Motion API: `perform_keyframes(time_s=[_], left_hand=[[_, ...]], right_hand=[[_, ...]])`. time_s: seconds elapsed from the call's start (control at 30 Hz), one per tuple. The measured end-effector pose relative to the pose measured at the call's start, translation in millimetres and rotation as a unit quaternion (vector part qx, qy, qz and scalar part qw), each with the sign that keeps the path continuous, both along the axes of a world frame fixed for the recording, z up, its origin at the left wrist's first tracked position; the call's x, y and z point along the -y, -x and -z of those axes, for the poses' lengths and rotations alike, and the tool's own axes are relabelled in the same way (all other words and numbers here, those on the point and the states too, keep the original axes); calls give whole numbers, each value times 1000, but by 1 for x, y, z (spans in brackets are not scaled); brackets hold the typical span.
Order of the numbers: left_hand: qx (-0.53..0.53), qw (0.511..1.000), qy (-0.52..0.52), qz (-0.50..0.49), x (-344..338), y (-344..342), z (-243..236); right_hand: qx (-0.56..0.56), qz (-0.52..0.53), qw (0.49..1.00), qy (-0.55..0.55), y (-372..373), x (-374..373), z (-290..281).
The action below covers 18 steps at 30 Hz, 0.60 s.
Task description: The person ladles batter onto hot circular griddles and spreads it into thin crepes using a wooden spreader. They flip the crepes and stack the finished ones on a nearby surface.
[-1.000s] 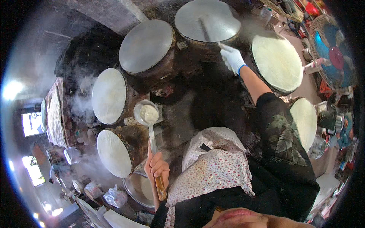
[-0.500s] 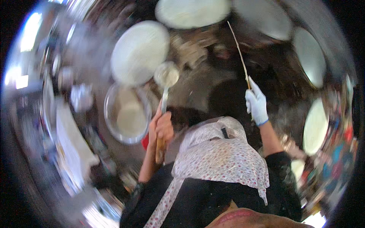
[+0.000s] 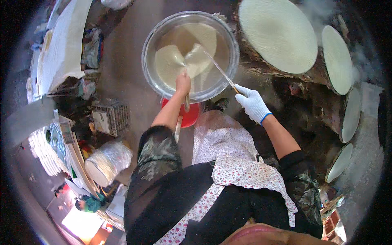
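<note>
My bare left hand (image 3: 183, 83) grips a ladle by its handle (image 3: 187, 105). The ladle's bowl is down in the pale batter (image 3: 206, 34), mostly hidden by it. That batter fills part of a wide metal basin (image 3: 146, 61) in front of me. In a white knit glove with a blue cuff, my right hand (image 3: 254, 105) is closed round the wooden end of a long thin stick (image 3: 222, 72). Its pale tip reaches over the basin's right side, above the batter. Below the basin's near rim, close to my left forearm, is a red container (image 3: 190, 115).
To the right, a large round surface coated in white (image 3: 277, 36) stands in a row with several smaller ones (image 3: 337, 59), steam around them. On the left are a white-covered table (image 3: 67, 47), a wire-sided crate (image 3: 110, 117) and a plastic-wrapped round bundle (image 3: 108, 161).
My view has turned left, so the basin is now ahead and the white rounds lie right. The ladle, held up before, is now lowered into the batter. The stick now points over the basin.
</note>
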State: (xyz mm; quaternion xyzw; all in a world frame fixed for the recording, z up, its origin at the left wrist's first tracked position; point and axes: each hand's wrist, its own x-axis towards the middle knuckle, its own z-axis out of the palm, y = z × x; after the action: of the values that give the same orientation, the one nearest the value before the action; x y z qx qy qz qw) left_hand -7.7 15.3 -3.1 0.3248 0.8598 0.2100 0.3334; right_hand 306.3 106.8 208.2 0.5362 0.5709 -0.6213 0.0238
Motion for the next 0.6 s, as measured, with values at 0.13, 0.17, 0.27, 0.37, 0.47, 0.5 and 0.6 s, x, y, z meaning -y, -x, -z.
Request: perform_keyframes(time_s=[0.13, 0.17, 0.27, 0.37, 0.47, 0.5, 0.6], left_hand=[[39, 988, -150, 10, 56, 0, 3], [51, 982, -174, -49, 51, -1, 2], [373, 881, -62, -284, 21, -17, 6], [729, 485, -125, -468, 9, -46, 0], [821, 354, -208, -397, 9, -72, -39], [855, 275, -227, -377, 8, -79, -61], [880, 206, -257, -342, 2, -84, -143]], right_hand=[[13, -52, 998, -37, 37, -7, 42], [-52, -71, 993, -83, 47, -6, 55], [-102, -90, 979, -150, 65, 5, 86], [39, -92, 992, -80, 59, 29, 87], [62, -60, 996, -18, 40, 54, 58], [32, -35, 998, -38, 34, 61, 43], [-27, -11, 996, -80, 24, 76, -11]])
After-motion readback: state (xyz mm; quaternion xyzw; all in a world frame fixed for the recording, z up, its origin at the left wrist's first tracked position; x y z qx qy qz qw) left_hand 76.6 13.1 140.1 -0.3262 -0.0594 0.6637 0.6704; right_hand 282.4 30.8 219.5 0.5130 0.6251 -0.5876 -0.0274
